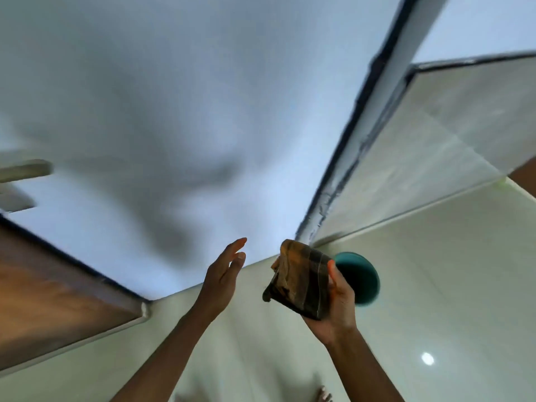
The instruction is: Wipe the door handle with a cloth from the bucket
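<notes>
My right hand [338,309] holds a folded dark cloth [301,280] with brown and orange checks, lifted in front of me. Just behind it on the floor stands a teal bucket [361,278], partly hidden by the cloth and my fingers. My left hand [223,274] is raised to the left of the cloth, fingers spread and holding nothing, a short gap apart from the cloth. A blurred metallic lever [26,171] that looks like the door handle shows at the far left edge.
A white wall [174,111] fills the upper view. A brown wooden door [49,294] slants along the left. A dark-edged frame [348,158] runs up the right, next to pale tiles [435,271]. My toes [324,396] show at the bottom.
</notes>
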